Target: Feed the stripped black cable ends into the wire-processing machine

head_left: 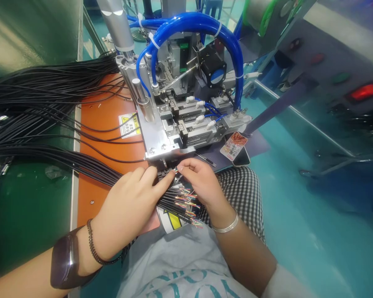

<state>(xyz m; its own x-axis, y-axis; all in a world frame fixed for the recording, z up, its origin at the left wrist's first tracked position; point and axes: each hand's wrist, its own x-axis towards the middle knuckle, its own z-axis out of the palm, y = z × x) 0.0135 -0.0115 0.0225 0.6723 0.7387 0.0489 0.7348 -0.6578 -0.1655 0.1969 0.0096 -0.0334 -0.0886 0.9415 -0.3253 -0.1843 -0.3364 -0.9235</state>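
A bundle of black cables (175, 209) lies near my lap, its stripped ends fanned out into thin coloured wires (188, 203). Over that bundle sits my left hand (133, 203), fingers curled round a black cable and index finger stretched to its tip. Thumb and forefinger of my right hand (202, 178) pinch the fine wires (175, 169) at that cable's end. Both hands meet at the front edge of a metal machine (157, 140) with cylinders and clamps. My fingers partly cover the held cable and the small metal part beneath.
Long black cables (34, 97) run across the orange board (96, 153) and green surface (37, 219) at left. Thick blue tubing (202, 20) arches over the machine. A phone (242, 157) with a card lies at right. A panel with a red light (366, 92) stands farther right.
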